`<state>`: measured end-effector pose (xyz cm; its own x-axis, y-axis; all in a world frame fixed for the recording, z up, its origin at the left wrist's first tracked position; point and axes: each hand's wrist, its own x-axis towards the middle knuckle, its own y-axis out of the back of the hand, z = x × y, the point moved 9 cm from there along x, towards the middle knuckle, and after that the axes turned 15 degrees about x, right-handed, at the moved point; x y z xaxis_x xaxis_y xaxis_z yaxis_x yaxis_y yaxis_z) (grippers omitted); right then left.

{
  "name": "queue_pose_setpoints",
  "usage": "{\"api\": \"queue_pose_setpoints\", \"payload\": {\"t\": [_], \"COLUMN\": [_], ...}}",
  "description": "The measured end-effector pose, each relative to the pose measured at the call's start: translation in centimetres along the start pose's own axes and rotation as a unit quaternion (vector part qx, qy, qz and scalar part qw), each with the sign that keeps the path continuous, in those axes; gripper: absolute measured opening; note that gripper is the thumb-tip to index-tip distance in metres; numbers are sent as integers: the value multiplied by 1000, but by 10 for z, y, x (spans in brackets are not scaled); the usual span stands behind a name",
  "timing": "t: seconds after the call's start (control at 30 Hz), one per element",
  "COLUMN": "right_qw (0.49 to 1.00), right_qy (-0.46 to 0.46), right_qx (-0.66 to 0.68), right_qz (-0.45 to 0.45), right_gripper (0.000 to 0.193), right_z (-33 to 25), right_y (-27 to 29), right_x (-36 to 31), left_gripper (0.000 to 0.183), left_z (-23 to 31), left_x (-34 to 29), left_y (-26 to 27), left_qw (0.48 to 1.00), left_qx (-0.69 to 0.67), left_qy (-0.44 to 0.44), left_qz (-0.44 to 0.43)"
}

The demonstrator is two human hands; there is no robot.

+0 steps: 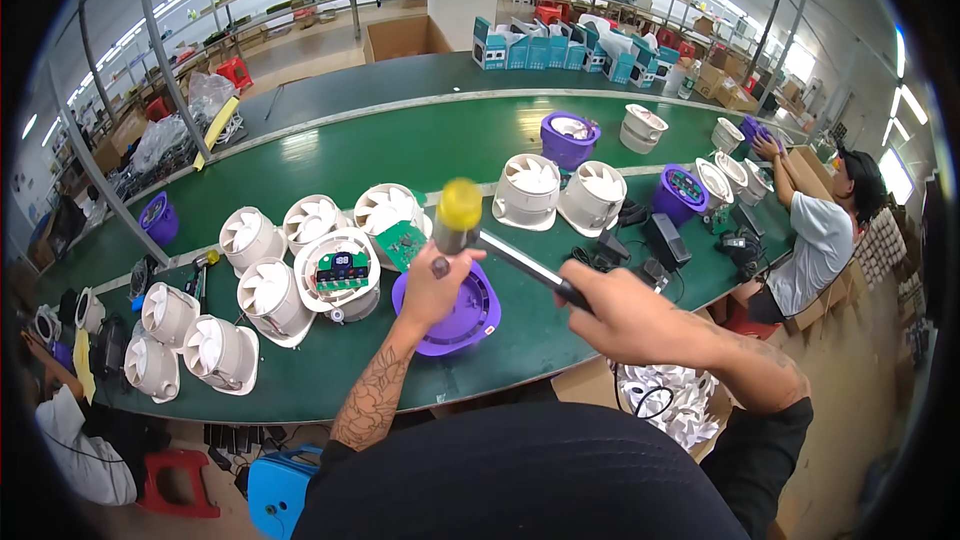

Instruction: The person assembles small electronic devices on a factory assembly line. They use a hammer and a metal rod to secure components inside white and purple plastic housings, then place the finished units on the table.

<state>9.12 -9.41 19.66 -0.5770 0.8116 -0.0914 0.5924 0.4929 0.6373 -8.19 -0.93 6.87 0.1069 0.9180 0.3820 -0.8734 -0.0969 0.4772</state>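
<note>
Fingers (pixel 585 282) (R) round mallet (pixel 500 248): blurred yel. head (pixel 460 202), silver shaft (pixel 530 268), blk grip (pixel 573 296).

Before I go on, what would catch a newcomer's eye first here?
Probably the yellow-tipped mallet, its head blurred near the center, gripped by the right hand. Just below its head are the left hand and a bright purple housing. Next, white fan housings cluster to the left on the green workbench.
</note>
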Motion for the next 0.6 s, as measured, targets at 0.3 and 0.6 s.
{"api": "queue_pose_setpoints", "payload": {"t": [0.3,0.6], "right_qw": [998,998], "right_qy": [-23,-17], "right_qx": [-64,-47], "right_qz": [14,41], "right_gripper": [18,16], "right_z": [4,-35], "right_y": [-2,11], "right_x": [6,3], "left_gripper": [23,21], "left_z": [0,5], "left_x": [2,-3], "left_y": [-15,-10], "left_qw": [998,996], "left_qx": [-41,-15], "left_qy": [-12,-80], "left_qz": [-53,-36]}}
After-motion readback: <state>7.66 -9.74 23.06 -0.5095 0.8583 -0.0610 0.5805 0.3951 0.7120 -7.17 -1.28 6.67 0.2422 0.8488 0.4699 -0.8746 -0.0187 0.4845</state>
